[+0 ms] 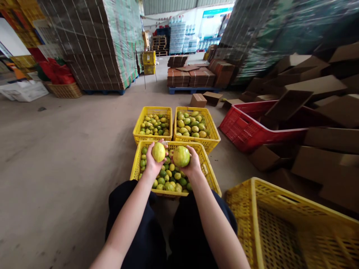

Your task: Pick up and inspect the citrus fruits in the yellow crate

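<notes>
My left hand [153, 158] is closed around a yellow lemon [158, 152], fingers behind it. In my right hand [193, 163] sits a larger, greener lemon [181, 156], its far side hidden by nothing but its near right edge covered by my thumb. Both hands are held side by side above a yellow plastic crate [209, 172] holding many green and yellow lemons [169, 186]. Just beyond stand two more yellow crates. The left one [138, 127] holds smaller-looking fruit, and the right one [215, 135] holds larger-looking fruit.
At my right is another yellow crate [254, 220]. A red crate [244, 129] stands behind it, amid a heap of cardboard boxes [322, 157]. Flattened cartons [190, 77] lie on a blue pallet [193, 90] farther back. A wrapped stack [92, 45] rises at the left.
</notes>
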